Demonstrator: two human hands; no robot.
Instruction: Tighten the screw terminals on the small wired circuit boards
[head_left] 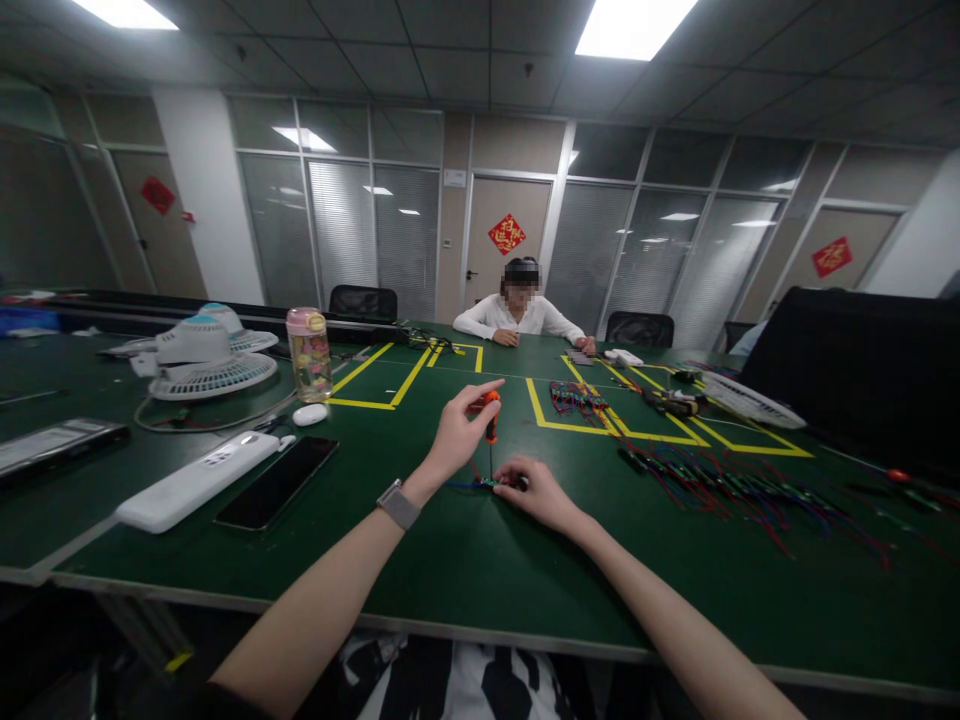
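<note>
My left hand point(459, 432) grips the orange-and-black handle of a screwdriver point(491, 425), its index finger stretched out across the top. The screwdriver stands upright, and its thin shaft runs down to a small green circuit board point(486, 483) on the table. Red and blue wires come off the board's left side. With its fingertips closed on the board's right edge, my right hand point(536, 490) rests on the table. Whether the screwdriver's tip sits in a screw is too small to tell.
Wired circuit boards point(735, 480) lie in a long row at right, with another cluster point(577, 398) inside yellow tape. A phone point(279, 484), a white power strip point(199, 480), a bottle point(309, 355) and white fans point(210, 355) stand left. A person point(525, 312) sits opposite.
</note>
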